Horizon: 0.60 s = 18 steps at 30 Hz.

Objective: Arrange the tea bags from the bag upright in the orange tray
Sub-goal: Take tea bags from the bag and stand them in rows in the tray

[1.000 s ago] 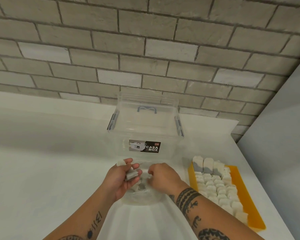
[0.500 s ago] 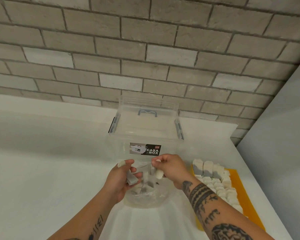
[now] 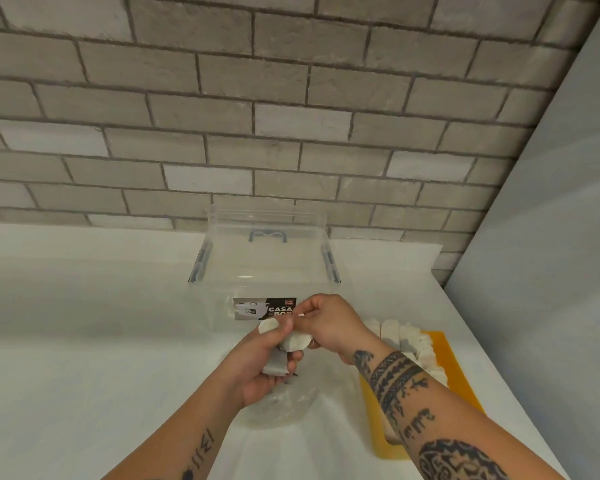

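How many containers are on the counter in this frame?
3. A clear lidded storage box stands at the back near the wall; a clear plastic bag lies beneath the left hand; the orange tray sits to the right, partly hidden by the right forearm.

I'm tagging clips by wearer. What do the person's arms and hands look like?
Both forearms are bare: no sleeves, no gloves on the left hand or right hand. The right forearm carries dark tattoos: patterned bands near the wrist, script-like marks, a large round design towards the elbow. The left forearm has small dark strokes and a dot.
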Each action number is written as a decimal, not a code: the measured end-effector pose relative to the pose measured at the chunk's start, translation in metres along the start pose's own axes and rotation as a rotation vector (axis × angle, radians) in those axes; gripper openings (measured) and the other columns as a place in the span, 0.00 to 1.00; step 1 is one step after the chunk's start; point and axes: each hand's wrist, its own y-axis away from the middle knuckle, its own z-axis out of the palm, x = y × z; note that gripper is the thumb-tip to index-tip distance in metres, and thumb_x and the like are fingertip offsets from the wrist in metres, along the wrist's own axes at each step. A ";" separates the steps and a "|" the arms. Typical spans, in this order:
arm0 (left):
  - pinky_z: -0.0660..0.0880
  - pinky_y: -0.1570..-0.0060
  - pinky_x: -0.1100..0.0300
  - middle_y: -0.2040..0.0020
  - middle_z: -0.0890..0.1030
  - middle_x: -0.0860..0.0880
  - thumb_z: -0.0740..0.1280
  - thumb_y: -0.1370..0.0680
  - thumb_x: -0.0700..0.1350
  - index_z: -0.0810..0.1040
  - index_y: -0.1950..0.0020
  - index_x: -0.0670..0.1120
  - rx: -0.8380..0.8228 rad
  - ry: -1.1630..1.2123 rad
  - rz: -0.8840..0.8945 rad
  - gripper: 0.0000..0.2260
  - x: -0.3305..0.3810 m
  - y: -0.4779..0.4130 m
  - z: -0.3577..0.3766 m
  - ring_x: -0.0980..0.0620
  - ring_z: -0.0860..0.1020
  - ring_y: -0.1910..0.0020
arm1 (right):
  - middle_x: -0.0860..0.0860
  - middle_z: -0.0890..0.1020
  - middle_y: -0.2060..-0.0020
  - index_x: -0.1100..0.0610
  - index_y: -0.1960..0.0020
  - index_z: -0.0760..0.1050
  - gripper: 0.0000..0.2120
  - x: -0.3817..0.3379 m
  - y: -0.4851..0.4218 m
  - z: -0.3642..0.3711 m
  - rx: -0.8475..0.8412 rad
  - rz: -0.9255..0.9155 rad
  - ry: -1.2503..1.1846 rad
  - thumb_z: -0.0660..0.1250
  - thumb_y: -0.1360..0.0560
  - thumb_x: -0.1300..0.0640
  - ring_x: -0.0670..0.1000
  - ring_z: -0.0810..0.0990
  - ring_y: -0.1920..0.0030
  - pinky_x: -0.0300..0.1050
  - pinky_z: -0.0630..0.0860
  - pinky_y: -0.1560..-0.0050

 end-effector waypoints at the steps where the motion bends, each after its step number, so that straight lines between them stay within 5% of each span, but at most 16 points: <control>1: 0.73 0.68 0.60 0.57 0.82 0.43 0.74 0.25 0.51 0.80 0.40 0.46 0.010 0.009 0.005 0.16 -0.001 -0.003 0.002 0.50 0.76 0.65 | 0.54 0.85 0.54 0.58 0.50 0.80 0.09 -0.001 0.002 -0.004 -0.020 0.029 -0.106 0.73 0.23 0.53 0.49 0.81 0.65 0.39 0.78 0.66; 4: 0.74 0.70 0.61 0.59 0.82 0.44 0.71 0.21 0.46 0.79 0.43 0.45 0.108 0.148 0.022 0.09 -0.006 -0.013 0.012 0.50 0.78 0.66 | 0.53 0.84 0.56 0.57 0.43 0.77 0.11 0.003 0.011 -0.018 -0.076 0.057 -0.328 0.72 0.22 0.53 0.48 0.80 0.66 0.40 0.79 0.62; 7: 0.75 0.72 0.62 0.59 0.81 0.44 0.68 0.19 0.42 0.78 0.46 0.44 0.138 0.180 0.066 0.03 -0.011 -0.023 0.026 0.50 0.79 0.68 | 0.48 0.82 0.59 0.52 0.41 0.76 0.18 0.020 0.018 -0.024 -0.037 -0.007 -0.126 0.77 0.27 0.51 0.44 0.81 0.64 0.41 0.79 0.59; 12: 0.74 0.76 0.64 0.59 0.83 0.42 0.65 0.20 0.38 0.78 0.45 0.41 0.062 0.183 0.021 0.05 -0.020 -0.032 0.055 0.48 0.80 0.62 | 0.49 0.85 0.62 0.49 0.56 0.82 0.02 0.045 0.016 -0.045 0.192 -0.108 0.024 0.74 0.26 0.52 0.50 0.84 0.60 0.54 0.83 0.51; 18: 0.72 0.73 0.60 0.54 0.85 0.41 0.63 0.21 0.33 0.77 0.39 0.41 -0.038 -0.058 0.023 0.12 -0.029 -0.040 0.084 0.41 0.84 0.54 | 0.44 0.85 0.61 0.48 0.53 0.85 0.03 0.046 0.024 -0.093 0.239 -0.208 0.082 0.72 0.24 0.54 0.42 0.82 0.61 0.42 0.80 0.54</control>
